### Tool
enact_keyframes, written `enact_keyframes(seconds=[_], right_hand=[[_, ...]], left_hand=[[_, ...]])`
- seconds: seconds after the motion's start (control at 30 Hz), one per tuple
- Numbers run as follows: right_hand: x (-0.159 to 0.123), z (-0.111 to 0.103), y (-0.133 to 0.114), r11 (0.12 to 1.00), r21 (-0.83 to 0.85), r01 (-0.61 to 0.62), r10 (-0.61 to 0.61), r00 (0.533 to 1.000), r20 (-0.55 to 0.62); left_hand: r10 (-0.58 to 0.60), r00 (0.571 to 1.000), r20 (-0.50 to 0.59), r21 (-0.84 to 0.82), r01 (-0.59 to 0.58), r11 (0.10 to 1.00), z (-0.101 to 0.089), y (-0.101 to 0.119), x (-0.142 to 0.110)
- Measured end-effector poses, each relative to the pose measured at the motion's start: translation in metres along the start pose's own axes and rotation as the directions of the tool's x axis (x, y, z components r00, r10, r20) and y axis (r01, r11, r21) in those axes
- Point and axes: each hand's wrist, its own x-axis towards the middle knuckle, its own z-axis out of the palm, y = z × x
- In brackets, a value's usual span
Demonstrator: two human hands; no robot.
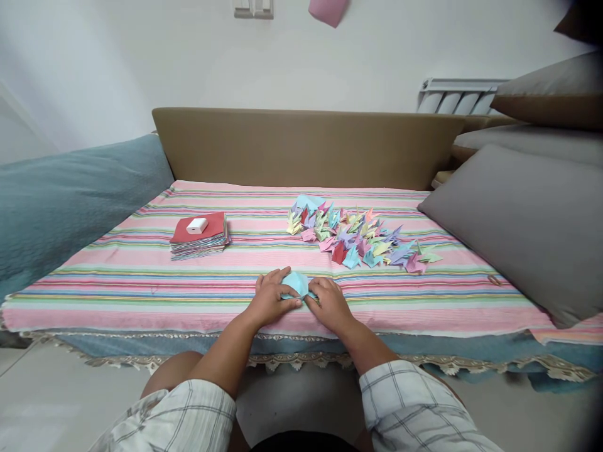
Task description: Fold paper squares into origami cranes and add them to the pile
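Checked sleeves [207, 402] lead to the left hand [271, 296] and right hand [332, 305], fingers [289, 304] pinching, over the striped cloth [188, 307], blue paper [298, 282] that seems light, easily creased and best held by its edges.

A small, light-blue piece of paper [294, 284], apparently folded, sits between the left fingers [285, 290] and the right fingers [313, 306], held by both. Its broad, smooth face turns upward beyond the left thumb; the fingers partly hide its nearer edge and right corner.
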Motion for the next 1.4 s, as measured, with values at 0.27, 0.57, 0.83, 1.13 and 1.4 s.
enact_keyframes(seconds=[0.27,0.57,0.83,1.13,1.4], right_hand=[[0.0,0.0,-0.002,0.999,-0.041,-0.002,0.002,1.0,-0.001],[0.001,-0.003,-0.003,0.999,-0.029,-0.031,0.031,0.999,0.011],[-0.001,-0.007,0.0,0.972,0.19,-0.139,0.15,0.988,-0.043],[-0.003,-0.033,0.0,0.954,0.295,-0.059,0.035,0.996,0.085],[0.004,-0.033,-0.002,0.982,0.18,-0.059,0.043,0.995,0.094]], left_hand=[[-0.003,0.996,-0.088,-0.104,-0.006,0.995,0.002,-0.003,0.004],[-0.003,0.985,-0.172,-0.145,-0.022,0.989,0.006,-0.002,0.006],[-0.037,0.98,-0.195,-0.131,0.011,0.991,0.01,0.001,0.006],[0.028,0.98,-0.199,-0.043,-0.037,0.998,0.013,0.0,0.006],[0.036,0.981,-0.193,-0.058,-0.048,0.997,0.011,0.001,0.005]])
